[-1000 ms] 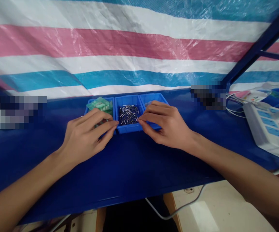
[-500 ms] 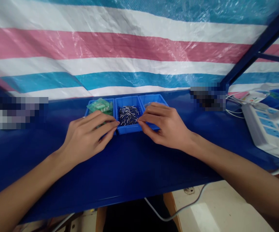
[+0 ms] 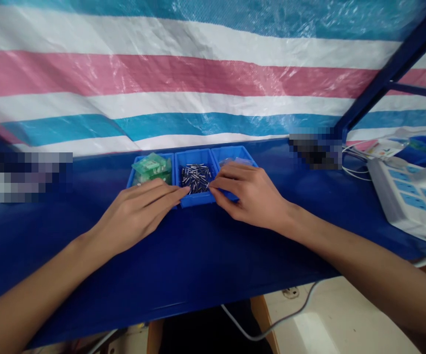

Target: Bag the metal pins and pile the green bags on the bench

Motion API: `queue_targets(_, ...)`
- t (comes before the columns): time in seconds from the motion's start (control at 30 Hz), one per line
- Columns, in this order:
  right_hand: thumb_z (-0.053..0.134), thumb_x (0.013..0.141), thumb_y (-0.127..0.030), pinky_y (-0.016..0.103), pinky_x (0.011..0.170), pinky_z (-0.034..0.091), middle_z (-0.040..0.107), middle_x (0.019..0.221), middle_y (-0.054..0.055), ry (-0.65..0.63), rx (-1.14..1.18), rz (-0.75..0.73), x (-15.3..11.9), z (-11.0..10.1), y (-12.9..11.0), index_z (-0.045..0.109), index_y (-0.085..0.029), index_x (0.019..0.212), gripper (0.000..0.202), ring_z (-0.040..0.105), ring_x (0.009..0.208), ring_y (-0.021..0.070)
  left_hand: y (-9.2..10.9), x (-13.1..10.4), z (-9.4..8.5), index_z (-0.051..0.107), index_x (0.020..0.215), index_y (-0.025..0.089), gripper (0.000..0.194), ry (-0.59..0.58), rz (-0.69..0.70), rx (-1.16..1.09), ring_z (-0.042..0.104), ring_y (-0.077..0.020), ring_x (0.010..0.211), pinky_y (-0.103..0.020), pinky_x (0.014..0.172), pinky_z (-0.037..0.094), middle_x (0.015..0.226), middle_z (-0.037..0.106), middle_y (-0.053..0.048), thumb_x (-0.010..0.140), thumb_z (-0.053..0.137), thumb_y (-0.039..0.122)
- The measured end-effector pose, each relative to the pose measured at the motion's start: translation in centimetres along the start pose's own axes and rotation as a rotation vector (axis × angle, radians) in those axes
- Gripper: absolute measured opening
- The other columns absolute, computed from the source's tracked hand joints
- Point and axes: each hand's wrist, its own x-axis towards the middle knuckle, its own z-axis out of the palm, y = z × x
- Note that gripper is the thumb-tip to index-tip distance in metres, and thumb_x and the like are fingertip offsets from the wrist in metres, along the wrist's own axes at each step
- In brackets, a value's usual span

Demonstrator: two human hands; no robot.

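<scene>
at the middle bin (image 3: 198, 198) heaped with metal pins (image 3: 196, 176), with left hand (image 3: 135, 209) and right hand (image 3: 252, 196) apart; cannot tell whether gripping any; cannot fully see clear plastic (image 3: 238, 161) behind right hand.

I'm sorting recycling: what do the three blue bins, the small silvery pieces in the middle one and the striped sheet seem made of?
Blue bins: probably moulded plastic, satin; uniform colour and thin walls suggest it.
Silvery pieces: likely polished metal, given bright glints, though too small to be sure.
Striped sheet: apparently glossy plastic; creases catch glare.
</scene>
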Motion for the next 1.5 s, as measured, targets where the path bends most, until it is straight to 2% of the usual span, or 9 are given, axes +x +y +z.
queue_targets(0.1, 0.051, 0.108, -0.022, 0.035, 0.075, 0.047, 0.075, 0.086, 0.009, -0.014, -0.003, 0.000, -0.03, 0.02, -0.02, 0.078, -0.015, 0.088, 0.034, 0.066, 0.083, 0.0220, 0.22, 0.18, 0.14, 0.062, 0.141, 0.006, 0.037, 0.010, -0.012, 0.043, 0.072, -0.0205, 0.085, -0.033, 0.076, 0.062, 0.099, 0.075, -0.009, 0.104, 0.064, 0.007)
queue_targets(0.57, 0.050, 0.107, -0.021, 0.037, 0.075, 0.047, 0.074, 0.085, 0.009, -0.037, -0.010, -0.031, 0.02, 0.20, 0.13, 0.076, -0.015, 0.087, 0.033, 0.064, 0.082, 0.0226, 0.25, 0.07, 0.26, 0.061, 0.138, 0.006, 0.034, 0.006, -0.017, 0.069, 0.073, -0.0228, 0.083, -0.034, 0.071, 0.061, 0.100, 0.076, -0.012, 0.104, 0.063, 0.007)
queue_targets(0.77, 0.051, 0.107, -0.020, 0.035, 0.075, 0.046, 0.074, 0.084, 0.008, -0.022, -0.016, -0.029, -0.03, 0.19, 0.22, 0.077, -0.015, 0.088, 0.032, 0.065, 0.082, 0.0221, 0.12, 0.09, 0.33, 0.060, 0.139, 0.006, 0.035, 0.003, -0.006, 0.067, 0.072, -0.0226, 0.083, -0.034, 0.072, 0.062, 0.099, 0.075, -0.012, 0.104, 0.064, 0.007)
queue_targets(0.97, 0.051, 0.107, -0.020, 0.036, 0.072, 0.045, 0.073, 0.082, 0.008, -0.005, -0.031, -0.024, -0.03, 0.26, 0.23, 0.077, -0.014, 0.086, 0.034, 0.064, 0.079, 0.0219, 0.21, 0.23, 0.31, 0.056, 0.146, 0.009, 0.041, -0.016, -0.022, 0.038, 0.068, -0.0192, 0.082, -0.033, 0.077, 0.061, 0.095, 0.071, -0.007, 0.106, 0.062, 0.007)
queue_targets(1.13, 0.050, 0.108, -0.022, 0.036, 0.076, 0.046, 0.075, 0.085, 0.009, -0.035, -0.024, -0.015, 0.00, 0.30, 0.13, 0.079, -0.014, 0.089, 0.036, 0.064, 0.081, 0.0222, 0.18, -0.10, 0.49, 0.058, 0.147, 0.010, 0.041, -0.013, -0.045, -0.011, 0.069, -0.0201, 0.084, -0.034, 0.077, 0.061, 0.097, 0.073, -0.008, 0.106, 0.060, 0.008)
queue_targets(1.3, 0.048, 0.108, -0.023, 0.038, 0.078, 0.048, 0.077, 0.091, 0.011, -0.070, -0.005, 0.038, -0.04, 0.16, 0.09, 0.080, -0.015, 0.092, 0.036, 0.066, 0.085, 0.0241, 0.18, -0.20, 0.65, 0.062, 0.144, 0.013, 0.039, -0.011, -0.070, -0.042, 0.072, -0.0219, 0.093, -0.035, 0.086, 0.063, 0.108, 0.076, -0.010, 0.105, 0.063, 0.011)
queue_targets(1.37, 0.048, 0.108, -0.023, 0.038, 0.077, 0.048, 0.077, 0.093, 0.011, -0.073, 0.005, 0.057, -0.08, 0.17, 0.10, 0.080, -0.014, 0.096, 0.035, 0.068, 0.086, 0.0244, 0.18, -0.16, 0.77, 0.062, 0.144, 0.013, 0.038, 0.001, -0.071, -0.062, 0.072, -0.0215, 0.094, -0.034, 0.086, 0.063, 0.110, 0.076, -0.011, 0.106, 0.063, 0.011)
queue_targets(1.5, 0.049, 0.108, -0.023, 0.037, 0.077, 0.048, 0.077, 0.095, 0.011, -0.076, 0.016, 0.066, -0.18, 0.32, 0.08, 0.081, -0.014, 0.099, 0.034, 0.069, 0.086, 0.0243, 0.19, -0.13, 1.01, 0.063, 0.141, 0.012, 0.036, -0.012, -0.086, -0.090, 0.071, -0.0209, 0.095, -0.033, 0.084, 0.063, 0.112, 0.075, -0.012, 0.106, 0.057, 0.005)
